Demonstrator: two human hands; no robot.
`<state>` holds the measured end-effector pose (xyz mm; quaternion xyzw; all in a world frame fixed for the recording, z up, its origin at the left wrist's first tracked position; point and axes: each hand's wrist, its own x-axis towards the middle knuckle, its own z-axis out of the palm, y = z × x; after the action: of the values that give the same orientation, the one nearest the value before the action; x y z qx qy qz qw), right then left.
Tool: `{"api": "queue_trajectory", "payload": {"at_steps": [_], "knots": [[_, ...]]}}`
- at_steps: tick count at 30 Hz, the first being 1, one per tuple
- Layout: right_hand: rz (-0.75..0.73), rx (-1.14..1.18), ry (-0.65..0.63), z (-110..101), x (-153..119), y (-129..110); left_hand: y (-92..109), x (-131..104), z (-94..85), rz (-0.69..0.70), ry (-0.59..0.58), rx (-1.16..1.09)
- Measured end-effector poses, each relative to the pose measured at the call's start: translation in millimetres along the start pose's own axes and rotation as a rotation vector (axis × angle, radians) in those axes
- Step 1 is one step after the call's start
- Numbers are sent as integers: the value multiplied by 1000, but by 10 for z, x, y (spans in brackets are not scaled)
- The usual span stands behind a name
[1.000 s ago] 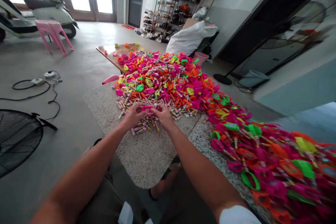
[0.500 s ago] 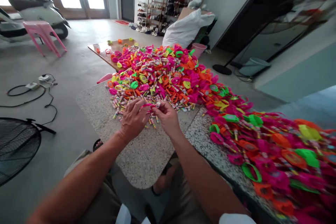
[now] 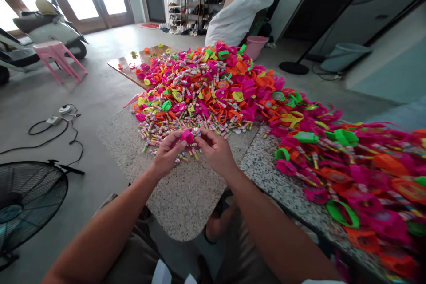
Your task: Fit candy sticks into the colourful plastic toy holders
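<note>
Just above the speckled stone tabletop (image 3: 186, 204), my left hand (image 3: 166, 154) pinches a bright pink toy watch (image 3: 187, 136). My right hand (image 3: 218, 153) meets it from the other side, thumb and fingers closed on a small white-wrapped candy roll (image 3: 197, 132) at the watch's edge. Whether the roll is inside the watch or only beside it I cannot tell. Loose candy rolls (image 3: 156, 129) with printed wrappers lie just beyond my fingers. Behind them rises a big heap of pink, orange, yellow and green toy watches (image 3: 208, 84), mixed with more rolls.
More toy watches (image 3: 362, 204) cover the stone slab to the right. A black fan (image 3: 31, 204) and a cable (image 3: 53, 120) are on the left floor. Farther off are a pink stool (image 3: 56, 53), a scooter (image 3: 49, 26), a white sack (image 3: 231, 15) and a pink bucket (image 3: 256, 46).
The pink watch has turned between my hands and now shows its broad side rather than a thin strip. My left fingers have shifted around it. The camera view has tilted slightly.
</note>
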<state>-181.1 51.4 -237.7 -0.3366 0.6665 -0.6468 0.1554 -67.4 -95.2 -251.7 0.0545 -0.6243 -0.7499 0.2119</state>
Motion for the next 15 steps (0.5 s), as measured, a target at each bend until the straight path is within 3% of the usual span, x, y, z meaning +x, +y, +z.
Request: {"api": "queue_trajectory", "payload": {"at_steps": [7, 10, 15], "knots": [[-141, -206, -86, -77, -51, -150, 65, 31, 35, -89, 6, 81], [-168, -251, -79, -103, -41, -177, 73, 43, 18, -25, 35, 217], [-241, -304, -93, -112, -24, -196, 167, 20, 7, 199, 50, 582]]}}
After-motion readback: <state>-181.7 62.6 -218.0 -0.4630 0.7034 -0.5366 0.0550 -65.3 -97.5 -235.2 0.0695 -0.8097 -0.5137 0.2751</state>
